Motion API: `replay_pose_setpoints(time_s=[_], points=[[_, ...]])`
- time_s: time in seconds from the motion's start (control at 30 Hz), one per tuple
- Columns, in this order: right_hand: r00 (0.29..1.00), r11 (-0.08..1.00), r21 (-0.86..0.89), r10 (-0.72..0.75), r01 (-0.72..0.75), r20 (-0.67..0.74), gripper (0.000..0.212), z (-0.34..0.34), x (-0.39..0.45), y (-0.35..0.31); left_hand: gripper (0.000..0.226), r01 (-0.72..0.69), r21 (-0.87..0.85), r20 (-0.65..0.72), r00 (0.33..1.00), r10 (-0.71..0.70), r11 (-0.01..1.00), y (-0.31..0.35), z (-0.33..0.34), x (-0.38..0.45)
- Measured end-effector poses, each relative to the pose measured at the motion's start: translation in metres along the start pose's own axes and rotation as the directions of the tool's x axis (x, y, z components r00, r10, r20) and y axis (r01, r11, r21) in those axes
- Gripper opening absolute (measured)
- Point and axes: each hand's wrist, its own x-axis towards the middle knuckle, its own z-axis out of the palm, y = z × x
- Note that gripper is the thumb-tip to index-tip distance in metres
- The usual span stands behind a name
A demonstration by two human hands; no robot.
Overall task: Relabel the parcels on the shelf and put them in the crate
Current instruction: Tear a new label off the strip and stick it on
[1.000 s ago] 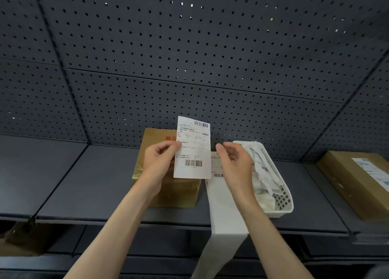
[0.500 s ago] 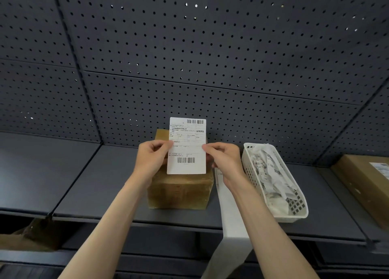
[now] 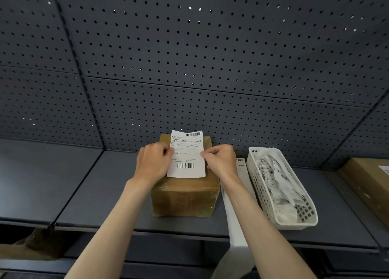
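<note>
Pinching a white shipping label (image 3: 186, 154) by its two side edges, the left hand (image 3: 152, 164) and the right hand (image 3: 221, 162) hold it over the top of a brown cardboard parcel (image 3: 185, 196) that sits on the dark grey shelf (image 3: 105, 194). The fingers of each hand are curled, with thumb and fingertips closed on the paper's margin; the label faces the camera, barcodes at its top and bottom, its upper edge bowed slightly and rising past the parcel's back edge. Whether the lower part of the label already touches the parcel's top cannot be told. The parcel stands near the shelf's front edge, wrapped in clear tape, close to the perforated back panel (image 3: 210, 57). Just to its right a long white strip of label backing (image 3: 237, 205) lies across the shelf and hangs down over the front edge, partly hidden by the right forearm. Beside that strip stands a white plastic basket (image 3: 294, 225) with slotted walls, filled with crumpled white label scraps. At the far right edge another flat cardboard box (image 3: 366, 184) lies on the shelf, a white label at its visible corner.
</note>
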Motion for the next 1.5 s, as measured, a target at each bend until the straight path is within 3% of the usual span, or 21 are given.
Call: replay_pose_setpoints(time_s=[0.37,1.1,1.5], points=[[0.999,0.973,-0.230,-0.019,0.011,-0.034,0.013,0.009,0.008,0.000,0.039,-0.204,0.239,0.057,0.979,0.196,0.949,-0.013,0.003,0.009],[0.981,0.893,-0.436,-0.169,0.114,-0.091,0.005,0.021,0.006,0.007,0.034,-0.264,0.252,0.131,0.963,0.238,0.931,-0.016,0.003,0.014],[0.957,0.812,-0.555,-0.274,0.178,-0.093,0.020,0.013,0.003,0.006,0.043,-0.257,0.258,0.128,0.965,0.231,0.931,-0.015,-0.004,0.014]])
